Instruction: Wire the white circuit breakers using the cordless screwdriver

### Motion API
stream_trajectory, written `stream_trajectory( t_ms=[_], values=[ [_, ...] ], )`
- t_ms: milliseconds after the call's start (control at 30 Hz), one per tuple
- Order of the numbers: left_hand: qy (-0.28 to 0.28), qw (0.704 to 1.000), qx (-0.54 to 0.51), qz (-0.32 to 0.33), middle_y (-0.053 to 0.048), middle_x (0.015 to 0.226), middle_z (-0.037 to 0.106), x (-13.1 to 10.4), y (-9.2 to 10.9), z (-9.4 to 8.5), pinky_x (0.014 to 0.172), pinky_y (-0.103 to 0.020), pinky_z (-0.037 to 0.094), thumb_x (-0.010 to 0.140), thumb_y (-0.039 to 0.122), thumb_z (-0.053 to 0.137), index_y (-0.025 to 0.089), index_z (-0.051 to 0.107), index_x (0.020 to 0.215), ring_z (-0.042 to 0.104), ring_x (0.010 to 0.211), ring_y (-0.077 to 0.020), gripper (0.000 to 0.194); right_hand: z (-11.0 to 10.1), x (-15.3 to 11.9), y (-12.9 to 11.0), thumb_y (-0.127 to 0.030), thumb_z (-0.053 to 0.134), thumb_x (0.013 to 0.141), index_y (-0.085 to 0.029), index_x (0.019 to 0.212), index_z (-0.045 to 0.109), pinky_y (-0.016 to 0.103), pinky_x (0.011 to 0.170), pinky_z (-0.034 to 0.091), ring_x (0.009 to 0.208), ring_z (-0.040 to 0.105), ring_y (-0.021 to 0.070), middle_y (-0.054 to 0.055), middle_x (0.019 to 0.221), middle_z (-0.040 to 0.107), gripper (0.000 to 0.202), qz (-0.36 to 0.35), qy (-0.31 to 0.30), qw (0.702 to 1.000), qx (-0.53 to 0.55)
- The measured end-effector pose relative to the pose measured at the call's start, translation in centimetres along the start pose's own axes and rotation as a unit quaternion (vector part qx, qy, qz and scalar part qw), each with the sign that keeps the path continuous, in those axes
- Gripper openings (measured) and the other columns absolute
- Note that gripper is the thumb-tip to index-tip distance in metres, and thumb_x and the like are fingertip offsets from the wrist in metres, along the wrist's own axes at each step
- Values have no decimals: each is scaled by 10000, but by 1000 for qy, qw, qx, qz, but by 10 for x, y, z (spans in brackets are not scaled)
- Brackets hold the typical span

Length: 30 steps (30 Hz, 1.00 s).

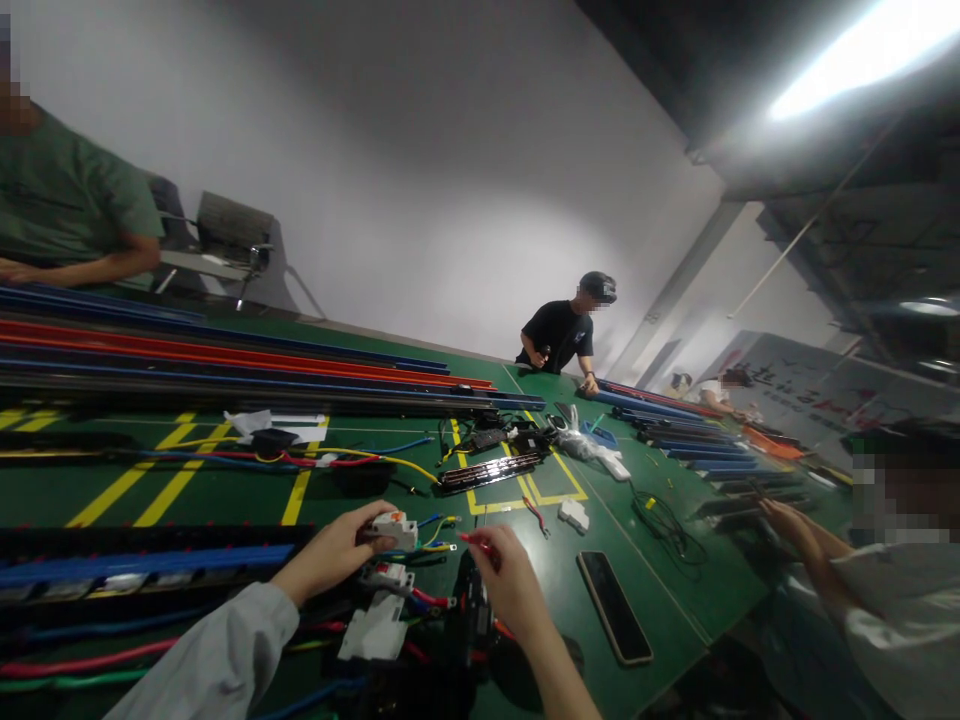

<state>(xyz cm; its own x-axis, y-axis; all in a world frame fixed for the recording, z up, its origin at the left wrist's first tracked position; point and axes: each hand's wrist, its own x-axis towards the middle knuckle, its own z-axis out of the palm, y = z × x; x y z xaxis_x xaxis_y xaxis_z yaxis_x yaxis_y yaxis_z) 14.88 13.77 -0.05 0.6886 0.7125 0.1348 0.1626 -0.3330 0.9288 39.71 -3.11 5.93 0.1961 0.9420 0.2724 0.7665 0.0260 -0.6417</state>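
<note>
My left hand (347, 548) grips a white plug-like housing (395, 529) with an orange mark, its fingers closed round the left side. Short blue and yellow-green wires (439, 535) with metal lugs stick out to the right of it. Just right of those wires, my right hand (496, 565) is closed on a small red-handled tool (474, 541), whose thin shaft is hard to make out. Below my left hand lie a second white housing (390, 576) with red and blue wires and a white plastic piece (375, 628). Black parts sit under my right hand.
A phone (614, 607) lies at the right, near a white part (574, 515) and a coiled black cable (664, 525). Long blue and red rails (247, 360) cross the green table (555, 590). Several people are around it, one close at the right (900, 600).
</note>
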Motion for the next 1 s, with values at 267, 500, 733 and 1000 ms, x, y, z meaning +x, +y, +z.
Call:
stream_trajectory(
  t_ms=[267,500,733,1000],
  values=[
    [-12,999,-33,4,-39,1024,677,1,-8,0,853,-311,471,788,449,641,190,566,1103,633,954,-245,414,30,14,-36,-243,538,943,-255,1031,688,293,856,483,973,591,179,47,1044,592,175,-37,-1,998,59],
    [-3,1000,-27,3,-52,1080,671,0,-6,-1,883,-317,458,782,449,647,198,564,1141,620,995,-255,446,43,15,-36,-211,553,931,-254,1007,695,287,851,481,944,590,169,37,1023,590,167,-36,-9,997,67],
    [-15,1000,18,-12,11,858,660,-3,12,1,708,-253,464,685,434,715,188,591,984,613,800,-192,406,49,18,-39,-192,555,923,-242,1005,683,301,883,474,991,580,182,46,1067,582,160,-42,-21,996,73],
    [-16,998,58,4,-17,929,726,-3,41,8,745,-260,478,635,402,760,203,677,966,655,834,-207,395,54,12,-36,-127,543,888,-232,992,637,319,872,479,1013,585,198,42,1076,583,175,-39,-51,994,89]
  ],
)
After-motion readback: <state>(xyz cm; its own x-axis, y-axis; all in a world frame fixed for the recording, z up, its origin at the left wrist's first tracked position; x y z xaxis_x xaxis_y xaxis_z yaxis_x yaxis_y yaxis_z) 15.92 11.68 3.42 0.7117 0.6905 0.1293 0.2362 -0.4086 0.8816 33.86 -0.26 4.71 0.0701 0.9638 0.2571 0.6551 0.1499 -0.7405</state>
